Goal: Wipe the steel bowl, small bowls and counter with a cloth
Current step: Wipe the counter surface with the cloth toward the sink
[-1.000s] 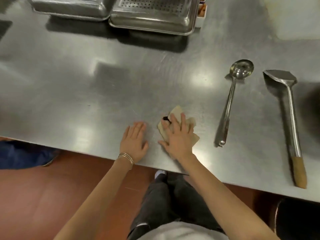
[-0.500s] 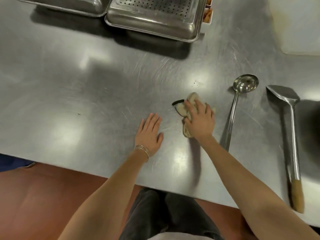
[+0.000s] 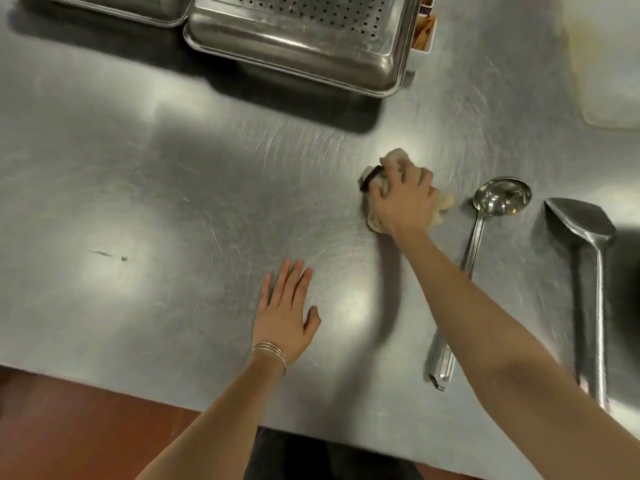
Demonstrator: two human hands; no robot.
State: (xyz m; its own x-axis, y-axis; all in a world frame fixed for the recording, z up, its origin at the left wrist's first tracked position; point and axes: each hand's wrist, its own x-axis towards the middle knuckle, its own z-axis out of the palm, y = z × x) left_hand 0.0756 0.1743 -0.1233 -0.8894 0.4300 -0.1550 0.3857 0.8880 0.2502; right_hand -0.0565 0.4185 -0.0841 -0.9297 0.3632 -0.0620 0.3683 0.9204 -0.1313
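Now right hand (image 3: 403,206) pressing cloth (image 3: 441,204) beside ladle (image 3: 485,233), bare counter (image 3: 138,174) leftward

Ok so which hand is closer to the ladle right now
Right. The right hand presses the cloth onto the counter just left of the ladle bowl. The left hand lies flat near the counter's front edge, well left of the ladle's handle.
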